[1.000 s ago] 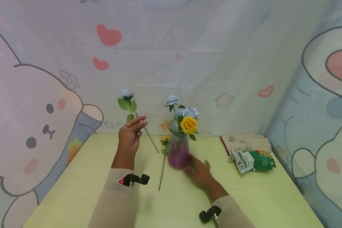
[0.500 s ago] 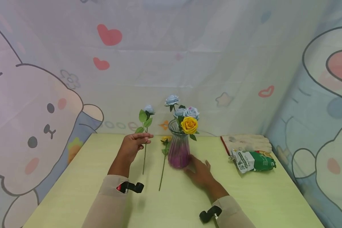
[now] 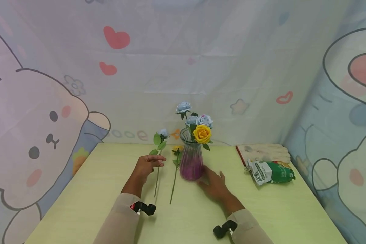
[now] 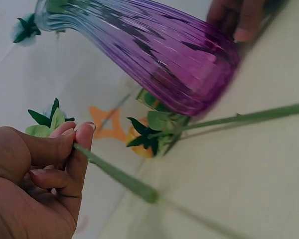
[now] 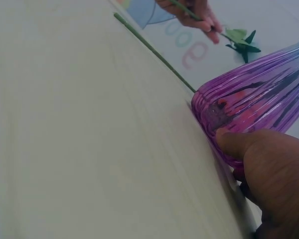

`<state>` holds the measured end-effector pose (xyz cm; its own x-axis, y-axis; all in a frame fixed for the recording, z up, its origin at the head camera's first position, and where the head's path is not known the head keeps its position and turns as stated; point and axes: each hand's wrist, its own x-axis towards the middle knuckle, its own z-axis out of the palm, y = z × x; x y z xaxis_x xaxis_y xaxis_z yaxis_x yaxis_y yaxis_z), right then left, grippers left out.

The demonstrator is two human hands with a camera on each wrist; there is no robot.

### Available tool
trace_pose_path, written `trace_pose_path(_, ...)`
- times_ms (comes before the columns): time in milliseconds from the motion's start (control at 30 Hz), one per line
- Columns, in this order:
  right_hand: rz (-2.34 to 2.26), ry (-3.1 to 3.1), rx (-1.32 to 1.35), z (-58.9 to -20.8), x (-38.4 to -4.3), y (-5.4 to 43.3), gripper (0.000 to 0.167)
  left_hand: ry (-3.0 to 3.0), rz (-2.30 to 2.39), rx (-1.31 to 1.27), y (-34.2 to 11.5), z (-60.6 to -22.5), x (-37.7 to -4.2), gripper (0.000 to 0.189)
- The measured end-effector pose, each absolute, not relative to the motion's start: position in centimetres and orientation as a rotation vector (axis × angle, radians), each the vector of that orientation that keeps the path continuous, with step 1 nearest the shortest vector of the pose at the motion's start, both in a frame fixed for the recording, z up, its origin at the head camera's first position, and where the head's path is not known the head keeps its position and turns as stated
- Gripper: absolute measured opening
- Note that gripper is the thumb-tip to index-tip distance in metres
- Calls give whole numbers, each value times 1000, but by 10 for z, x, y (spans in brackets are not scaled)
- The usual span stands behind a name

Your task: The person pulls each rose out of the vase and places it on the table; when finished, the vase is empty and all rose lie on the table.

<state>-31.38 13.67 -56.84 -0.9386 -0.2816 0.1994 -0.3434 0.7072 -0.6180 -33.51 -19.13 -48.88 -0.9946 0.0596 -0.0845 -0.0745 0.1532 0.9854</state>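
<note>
Between thumb and fingertips, my left hand [image 3: 144, 166] pinches the stem [image 4: 117, 174] of a pale blue artificial rose [image 3: 163, 133]. The bloom points up, and the stem's lower end hangs over the table. My right hand [image 3: 215, 184] grips the base of a ribbed glass vase [image 3: 191, 164], purple below and clear bluish above; in the right wrist view its thumb [image 5: 234, 142] lies against the glass. The upright vase holds several blue roses [image 3: 183, 107] and a yellow rose [image 3: 202, 134]. Another yellow rose [image 3: 177, 149] lies on the table between the left hand and vase.
At the right back of the pale yellow-green table [image 3: 88, 203] lie a cream glove [image 3: 266, 152] with a red edge and a green and white packet [image 3: 272, 172]. A printed cloth backdrop [image 3: 158, 71] rises behind the table and at both sides.
My left hand has moved down and slightly right with the blue rose, whose stem has swung from leaning left to nearly upright. The right hand and vase have stayed in place.
</note>
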Motion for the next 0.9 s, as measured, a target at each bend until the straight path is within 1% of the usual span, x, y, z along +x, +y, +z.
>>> trace_pose_path(167,1047,-2831,509,-569,-313,136,73,2313,1934,-63,-188,-507,-337,19)
trace_pose_path(233,1041,-2820,511,-570,-314,136,73,2312,1926,-78,-186,-512,-338,20)
trace_pose_path(600,1045,-2805,517,-570,-315,137,72,2413,1954,-106,-173,-532,-342,14)
trace_pose_path(767,1055,-2802,519,-568,-312,137,72,2593,1811,-101,-170,-538,-344,10)
trace_pose_path(900,1043,-2799,518,-568,-312,137,72,2776,1651,-14,-170,-539,-345,14)
